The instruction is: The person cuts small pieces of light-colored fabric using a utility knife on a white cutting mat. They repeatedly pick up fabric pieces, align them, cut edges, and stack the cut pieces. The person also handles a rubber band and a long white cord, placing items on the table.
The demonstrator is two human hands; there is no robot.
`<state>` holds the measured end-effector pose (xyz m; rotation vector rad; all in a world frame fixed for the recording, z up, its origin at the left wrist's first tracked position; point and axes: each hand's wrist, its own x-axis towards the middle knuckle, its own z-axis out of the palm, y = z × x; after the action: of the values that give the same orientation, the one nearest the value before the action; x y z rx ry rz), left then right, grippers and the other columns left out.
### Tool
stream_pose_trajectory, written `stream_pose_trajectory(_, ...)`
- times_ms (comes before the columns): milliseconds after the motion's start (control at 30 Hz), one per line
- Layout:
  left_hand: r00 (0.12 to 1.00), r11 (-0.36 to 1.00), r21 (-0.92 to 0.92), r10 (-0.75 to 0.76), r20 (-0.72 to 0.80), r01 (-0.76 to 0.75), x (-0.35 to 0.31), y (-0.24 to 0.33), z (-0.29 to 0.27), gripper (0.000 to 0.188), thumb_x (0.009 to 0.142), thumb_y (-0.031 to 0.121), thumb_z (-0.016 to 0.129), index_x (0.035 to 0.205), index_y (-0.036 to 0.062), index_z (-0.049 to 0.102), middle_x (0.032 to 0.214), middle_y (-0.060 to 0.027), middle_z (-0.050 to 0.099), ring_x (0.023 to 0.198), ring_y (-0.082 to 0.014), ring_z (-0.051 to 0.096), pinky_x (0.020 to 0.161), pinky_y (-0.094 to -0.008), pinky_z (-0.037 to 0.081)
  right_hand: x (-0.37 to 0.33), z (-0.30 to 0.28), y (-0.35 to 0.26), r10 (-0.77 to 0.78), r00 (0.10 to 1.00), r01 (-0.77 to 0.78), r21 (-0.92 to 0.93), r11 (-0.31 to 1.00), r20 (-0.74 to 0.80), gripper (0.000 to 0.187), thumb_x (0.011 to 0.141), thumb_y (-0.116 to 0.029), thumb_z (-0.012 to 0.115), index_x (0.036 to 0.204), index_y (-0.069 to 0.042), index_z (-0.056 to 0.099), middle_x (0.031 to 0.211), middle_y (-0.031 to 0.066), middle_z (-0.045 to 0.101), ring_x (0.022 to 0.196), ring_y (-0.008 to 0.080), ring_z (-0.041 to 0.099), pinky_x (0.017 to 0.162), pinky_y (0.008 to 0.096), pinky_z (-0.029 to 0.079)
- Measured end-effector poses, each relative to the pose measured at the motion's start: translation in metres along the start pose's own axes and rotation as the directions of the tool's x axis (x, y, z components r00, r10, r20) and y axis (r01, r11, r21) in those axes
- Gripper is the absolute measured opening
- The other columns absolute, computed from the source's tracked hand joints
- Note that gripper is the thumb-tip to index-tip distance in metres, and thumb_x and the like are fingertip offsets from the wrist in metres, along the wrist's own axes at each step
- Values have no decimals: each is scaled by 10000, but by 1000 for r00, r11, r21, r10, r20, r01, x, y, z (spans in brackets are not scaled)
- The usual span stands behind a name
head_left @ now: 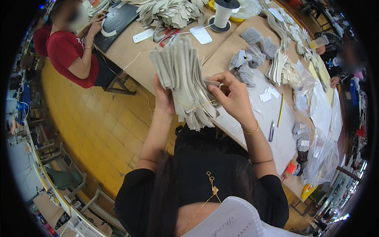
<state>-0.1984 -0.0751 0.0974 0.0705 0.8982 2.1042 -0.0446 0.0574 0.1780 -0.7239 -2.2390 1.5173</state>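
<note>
Bracing a fabric-strip bundle (179, 75) at dial centre, the left hand (163, 95) clamps its nine-o'clock side, likely for steadiness, while the right hand (233, 96) pinches a grey strip (211, 83) at three!

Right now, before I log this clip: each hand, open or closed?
Left hand: closed, holding a bundle of pale fabric strips.
Right hand: closed, pinching a grey piece at the bundle's right side.

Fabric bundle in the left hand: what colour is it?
The fabric bundle is pale greyish beige, seen best in the head view.
</note>
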Motion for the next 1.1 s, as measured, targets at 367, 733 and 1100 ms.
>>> stream_pose_trajectory(367,999,999,45,18,-47,-16,2,3,-15,820,916,701,520,1470,101,459,1441,-93,538,1297,-273,528,1104,-443,431,-10,3,6,-92,991,89,31,996,102,99,944,-20,623,1018,-28,558,1165,83,720,731,69,678,654,225,514)
stream_pose_trajectory(733,964,973,-30,222,-143,-229,2,7,-10,778,967,689,390,1501,123,406,1459,-101,512,1303,-300,522,1115,-489,432,-30,7,0,181,980,-195,234,953,80,203,994,-145,613,1111,-8,520,823,81,647,506,102,559,501,264,421)
stream_pose_trajectory(1100,843,866,92,500,-198,-491,3,81,-27,858,950,723,413,1574,152,266,1608,-49,315,1457,-283,331,1204,-476,288,-34,-7,56,-258,955,296,-470,832,145,102,898,-147,673,855,-55,668,790,119,671,750,314,641,741,404,482)
